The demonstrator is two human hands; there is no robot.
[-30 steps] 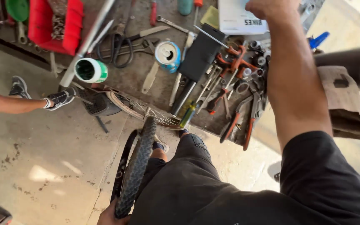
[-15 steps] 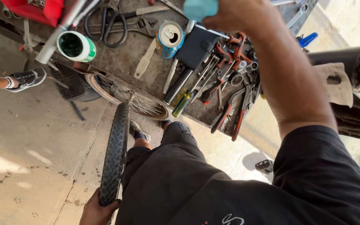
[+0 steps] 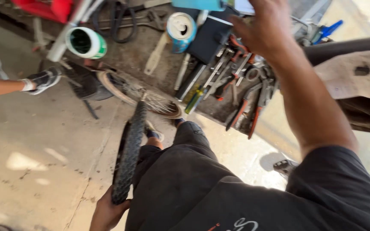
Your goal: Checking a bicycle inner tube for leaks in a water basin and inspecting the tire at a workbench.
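Since half a second ago the right hand point(image 3: 265, 30) has drawn back from the far side of the table point(image 3: 138, 57) toward its near edge, and the teal thing it then covered now shows as a flat teal object point(image 3: 198, 4) lying free just to its left at the top of the view. That hand now hangs with fingers spread and loose, holding nothing, above the heap of pliers and wrenches point(image 3: 240, 83) by the table's near right edge; motion blur hides whether a fingertip touches any of them. The left hand point(image 3: 107, 211) sits low by the person's hip, its fingers curled around the bottom of a knobby black bicycle tyre point(image 3: 129, 156). The tyre stands upright on the concrete floor point(image 3: 35, 145), just beside the left leg, and its top reaches up to the table's near edge, where a spoked wheel rim point(image 3: 138, 92) lies underneath. The two hands are well apart, the tyre with the left only. On the table stand a blue can point(image 3: 180, 26) and a green-and-white cup point(image 3: 86, 42). Another person's shoe point(image 3: 43, 79) shows at the left.
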